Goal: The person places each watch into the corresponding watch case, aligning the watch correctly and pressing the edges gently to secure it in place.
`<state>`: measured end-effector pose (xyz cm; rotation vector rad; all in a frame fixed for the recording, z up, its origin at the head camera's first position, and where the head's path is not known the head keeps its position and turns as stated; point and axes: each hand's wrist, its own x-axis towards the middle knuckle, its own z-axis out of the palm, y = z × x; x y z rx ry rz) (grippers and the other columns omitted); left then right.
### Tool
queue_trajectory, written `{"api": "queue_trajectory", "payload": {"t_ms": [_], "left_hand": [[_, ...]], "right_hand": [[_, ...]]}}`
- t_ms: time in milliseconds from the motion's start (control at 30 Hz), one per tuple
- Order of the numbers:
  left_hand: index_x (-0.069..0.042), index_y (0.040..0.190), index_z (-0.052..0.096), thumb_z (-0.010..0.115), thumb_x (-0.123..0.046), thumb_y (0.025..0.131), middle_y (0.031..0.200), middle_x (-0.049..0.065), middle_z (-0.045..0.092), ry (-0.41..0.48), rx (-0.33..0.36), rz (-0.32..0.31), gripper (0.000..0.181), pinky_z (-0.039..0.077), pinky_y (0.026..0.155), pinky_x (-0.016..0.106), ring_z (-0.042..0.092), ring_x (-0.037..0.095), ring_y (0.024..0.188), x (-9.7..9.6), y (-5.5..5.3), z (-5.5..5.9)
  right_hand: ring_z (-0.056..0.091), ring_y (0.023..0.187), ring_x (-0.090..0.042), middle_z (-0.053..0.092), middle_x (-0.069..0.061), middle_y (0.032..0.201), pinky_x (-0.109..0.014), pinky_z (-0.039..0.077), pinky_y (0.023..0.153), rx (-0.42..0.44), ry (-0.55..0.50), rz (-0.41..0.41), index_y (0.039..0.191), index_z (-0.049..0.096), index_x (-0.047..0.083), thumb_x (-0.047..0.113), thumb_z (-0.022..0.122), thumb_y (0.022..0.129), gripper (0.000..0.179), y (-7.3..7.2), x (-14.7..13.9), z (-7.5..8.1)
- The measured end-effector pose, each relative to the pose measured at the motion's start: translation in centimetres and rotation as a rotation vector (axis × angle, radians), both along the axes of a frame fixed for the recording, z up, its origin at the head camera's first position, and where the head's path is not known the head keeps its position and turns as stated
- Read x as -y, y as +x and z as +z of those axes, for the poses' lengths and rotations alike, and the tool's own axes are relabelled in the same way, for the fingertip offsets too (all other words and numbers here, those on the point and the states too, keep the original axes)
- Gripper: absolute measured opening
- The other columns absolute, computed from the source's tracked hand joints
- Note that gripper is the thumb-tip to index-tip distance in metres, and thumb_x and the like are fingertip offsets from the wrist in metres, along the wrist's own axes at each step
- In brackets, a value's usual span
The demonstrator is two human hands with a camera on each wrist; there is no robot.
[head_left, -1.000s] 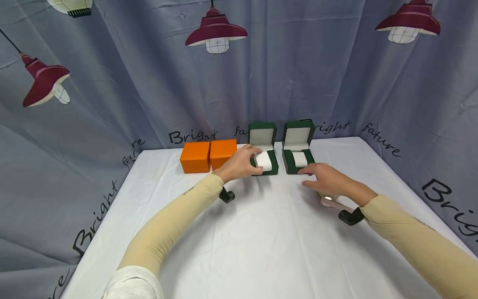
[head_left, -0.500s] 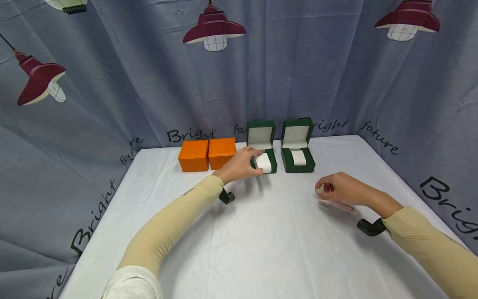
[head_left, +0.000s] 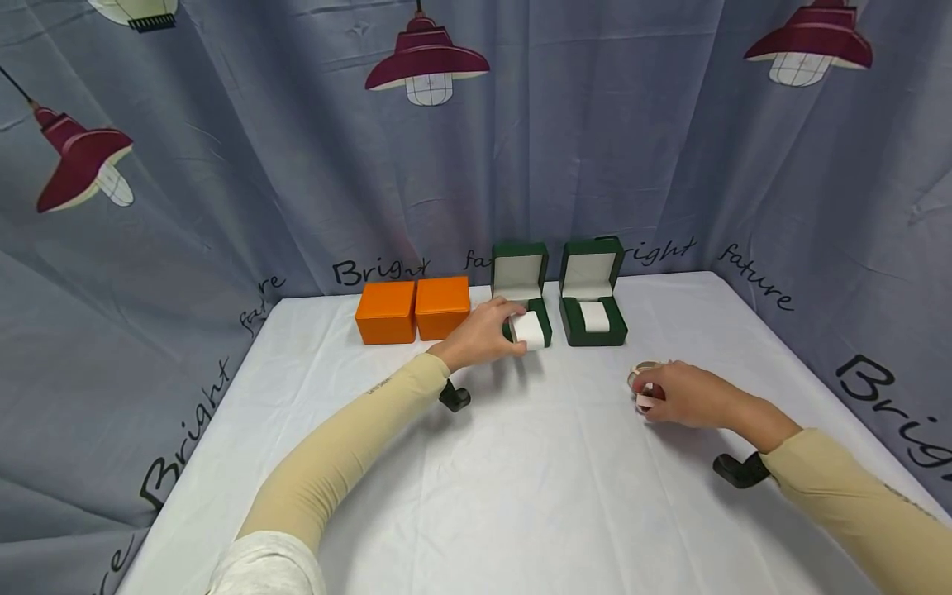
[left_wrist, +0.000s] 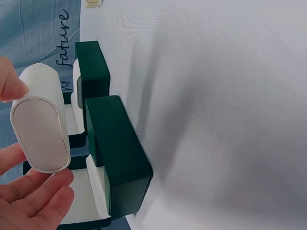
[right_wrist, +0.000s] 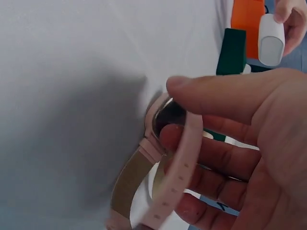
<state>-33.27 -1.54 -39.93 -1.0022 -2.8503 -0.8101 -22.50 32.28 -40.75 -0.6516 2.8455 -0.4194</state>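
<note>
My left hand [head_left: 483, 335] pinches a white watch cushion [left_wrist: 41, 129] between thumb and fingers. The cushion is at the front of the left open green watch box [head_left: 518, 274], and in the left wrist view it appears raised above the box base. My right hand [head_left: 684, 395] grips a watch [right_wrist: 180, 179] with a pink strap, its thumb and fingers around the case and band. Beyond those fingers is a pale round band [head_left: 641, 369], partly hidden; whether it belongs to a second watch I cannot tell.
To the right stands another open green watch box [head_left: 595, 337], a white cushion [head_left: 594, 316] in its base. Two closed orange boxes [head_left: 385, 312] sit side by side on the left. A grey printed curtain [head_left: 610, 149] hangs behind the white-covered table [head_left: 506, 496].
My right hand has drawn back from the right green box to the pink watch and taken hold of it. The cushion in my left hand has shifted slightly toward the front of its box.
</note>
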Motion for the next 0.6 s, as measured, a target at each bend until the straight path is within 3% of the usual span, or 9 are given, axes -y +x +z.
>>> {"api": "queue_trajectory", "payload": {"t_ms": [167, 300, 600], "left_hand": [[-0.014, 0.134, 0.062, 0.073, -0.036, 0.085, 0.124, 0.003, 0.058, 0.009, -0.002, -0.004, 0.055, 0.051, 0.085, 0.028, 0.056, 0.015, 0.098, 0.05, 0.01, -0.21], [-0.013, 0.134, 0.062, 0.073, -0.036, 0.084, 0.128, 0.004, 0.057, 0.014, 0.002, -0.003, 0.055, 0.052, 0.083, 0.028, 0.056, 0.015, 0.098, 0.08, 0.12, -0.35], [-0.013, 0.135, 0.062, 0.073, -0.037, 0.084, 0.128, 0.004, 0.057, 0.012, 0.015, -0.006, 0.056, 0.052, 0.081, 0.026, 0.057, 0.016, 0.097, 0.15, 0.20, -0.36]], "right_hand": [[0.054, 0.074, -0.009, 0.065, 0.005, 0.085, -0.029, 0.046, 0.067, 0.019, -0.008, -0.020, 0.110, 0.073, 0.012, 0.015, 0.080, 0.084, 0.028, -0.09, 0.32, -0.43], [0.056, 0.076, -0.007, 0.070, 0.001, 0.099, -0.028, 0.050, 0.070, 0.025, -0.047, 0.016, 0.111, 0.073, 0.009, 0.011, 0.078, 0.085, 0.027, -0.12, 0.41, -0.41], [0.061, 0.080, -0.004, 0.072, 0.004, 0.095, -0.027, 0.053, 0.070, -0.025, -0.098, 0.066, 0.112, 0.073, 0.008, 0.010, 0.070, 0.093, 0.020, -0.36, 0.67, 0.46]]}}
